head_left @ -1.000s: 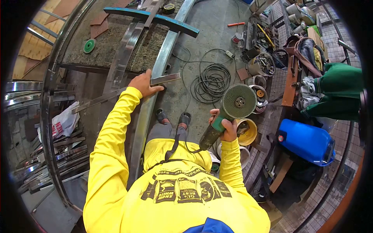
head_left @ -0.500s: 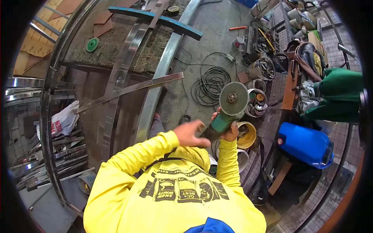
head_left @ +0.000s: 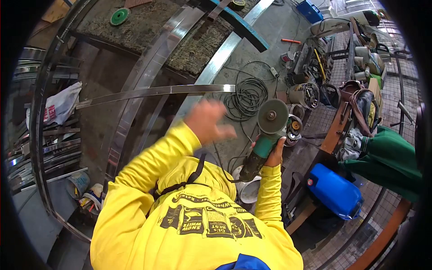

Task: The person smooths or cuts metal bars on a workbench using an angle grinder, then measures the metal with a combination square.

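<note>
Concrete workshop floor [head_left: 265, 31] | my right hand [head_left: 275, 154] wrapped round grinder [head_left: 264, 143] | left hand [head_left: 207, 121] spread, empty (blurred) | metal strip [head_left: 157, 92] lies untouched, grinding not yet begun, I'd say

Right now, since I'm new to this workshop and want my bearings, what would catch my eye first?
The angle grinder stands out at centre, gripped in the right hand with its round disc facing up. Just left of it, the left hand is raised, blurred and empty. Beyond them a long shiny metal strip lies across the curved steel frame, and a blue container sits lower right.
</note>
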`<state>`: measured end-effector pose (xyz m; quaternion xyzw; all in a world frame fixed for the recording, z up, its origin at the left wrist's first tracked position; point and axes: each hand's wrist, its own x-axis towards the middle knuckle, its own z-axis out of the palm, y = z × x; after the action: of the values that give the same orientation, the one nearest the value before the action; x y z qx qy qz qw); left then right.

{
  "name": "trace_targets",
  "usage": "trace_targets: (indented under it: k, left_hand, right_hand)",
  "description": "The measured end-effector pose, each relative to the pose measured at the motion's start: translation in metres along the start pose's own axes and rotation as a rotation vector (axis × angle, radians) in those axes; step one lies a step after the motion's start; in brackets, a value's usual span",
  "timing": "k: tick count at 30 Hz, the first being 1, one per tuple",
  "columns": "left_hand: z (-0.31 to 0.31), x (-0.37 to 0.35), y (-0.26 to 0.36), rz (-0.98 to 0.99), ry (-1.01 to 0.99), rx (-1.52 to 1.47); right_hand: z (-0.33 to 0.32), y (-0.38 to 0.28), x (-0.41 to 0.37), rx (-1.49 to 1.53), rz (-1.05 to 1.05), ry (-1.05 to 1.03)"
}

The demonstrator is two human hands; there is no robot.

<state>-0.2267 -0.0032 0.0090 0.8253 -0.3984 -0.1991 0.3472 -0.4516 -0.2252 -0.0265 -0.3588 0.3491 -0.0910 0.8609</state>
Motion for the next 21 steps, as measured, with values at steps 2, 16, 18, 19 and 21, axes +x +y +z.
trace_targets:
  k: [2, 16, 18, 19, 21]
  left_hand:
    - [-0.03, 0.034, -0.059, -0.109, 0.22, 0.368]
    - [-0.032, 0.059, -0.089, -0.438, -0.324, 0.422]
    - [-0.028, 0.058, -0.092, -0.432, -0.316, 0.447]
    - [-0.026, 0.058, -0.093, -0.43, -0.312, 0.46]
    - [-0.026, 0.057, -0.09, -0.442, -0.317, 0.47]
  right_hand:
    - [-0.003, -0.005, 0.002, -0.097, 0.018, -0.033]
    - [0.049, -0.022, 0.023, -0.418, 0.081, -0.13]
    - [0.062, -0.023, 0.026, -0.49, 0.027, -0.089]
    - [0.066, -0.026, 0.028, -0.515, 0.027, -0.1]
    - [0.069, -0.03, 0.032, -0.555, 0.028, -0.114]
